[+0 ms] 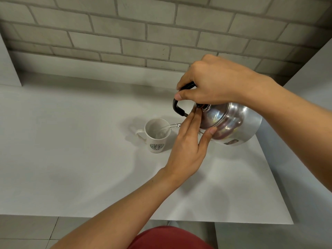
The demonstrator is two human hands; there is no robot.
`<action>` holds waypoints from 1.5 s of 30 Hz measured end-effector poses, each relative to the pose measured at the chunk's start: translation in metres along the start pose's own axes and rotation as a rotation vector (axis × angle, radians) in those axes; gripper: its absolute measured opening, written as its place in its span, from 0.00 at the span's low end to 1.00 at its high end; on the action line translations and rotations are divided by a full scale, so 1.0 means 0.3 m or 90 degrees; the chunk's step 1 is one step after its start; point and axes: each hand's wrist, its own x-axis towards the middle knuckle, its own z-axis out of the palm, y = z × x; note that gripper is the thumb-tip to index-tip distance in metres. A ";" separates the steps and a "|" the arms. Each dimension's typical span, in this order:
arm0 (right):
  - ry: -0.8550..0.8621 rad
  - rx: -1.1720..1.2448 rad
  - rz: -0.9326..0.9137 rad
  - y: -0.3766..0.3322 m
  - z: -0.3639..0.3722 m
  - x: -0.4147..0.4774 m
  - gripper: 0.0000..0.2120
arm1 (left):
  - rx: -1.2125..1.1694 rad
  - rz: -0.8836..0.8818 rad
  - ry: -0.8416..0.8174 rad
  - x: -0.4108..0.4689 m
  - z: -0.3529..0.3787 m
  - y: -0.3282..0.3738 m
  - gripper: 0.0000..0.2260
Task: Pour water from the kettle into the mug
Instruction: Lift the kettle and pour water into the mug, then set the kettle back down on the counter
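Observation:
A shiny steel kettle (231, 123) hangs tilted to the left above the table, its black handle gripped from above by my right hand (212, 83). My left hand (190, 141) presses flat on the kettle's lid, fingers at the knob and thumb on the lid's lower rim. A clear stream of water (168, 127) arcs from the hidden spout into a white mug (156, 136) with a green logo. The mug stands upright on the table, handle to the left, just left of my left hand.
The white table (71, 159) runs to a grey brick wall (143, 33) at the back. Its front edge lies close to me and its right edge slants near the kettle. A white panel (9, 65) stands at the far left.

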 end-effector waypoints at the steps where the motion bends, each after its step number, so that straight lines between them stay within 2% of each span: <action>1: 0.000 -0.002 0.000 -0.001 -0.001 0.001 0.17 | 0.000 -0.001 0.001 -0.001 0.000 0.001 0.28; 26: 0.029 0.000 -0.011 0.030 0.025 0.015 0.17 | -0.002 -0.010 -0.016 0.002 -0.022 0.002 0.28; 32: 0.125 0.101 0.022 0.078 0.101 -0.073 0.17 | 0.105 0.016 -0.084 -0.008 -0.058 -0.044 0.29; 35: 0.193 0.134 0.039 0.098 0.154 -0.120 0.18 | 0.146 0.062 -0.081 -0.006 -0.071 -0.058 0.27; 37: 0.241 0.175 0.066 0.119 0.185 -0.150 0.17 | 0.139 0.107 -0.066 0.001 -0.082 -0.066 0.24; 40: 0.308 0.249 0.111 0.154 0.231 -0.192 0.16 | 0.081 0.157 0.030 0.018 -0.097 -0.077 0.14; 43: 0.378 0.341 0.156 0.185 0.272 -0.230 0.14 | 0.034 0.079 0.099 0.062 -0.111 -0.059 0.19; 45: 0.414 0.389 0.180 0.203 0.298 -0.250 0.12 | 0.081 0.010 0.023 0.106 -0.118 -0.047 0.24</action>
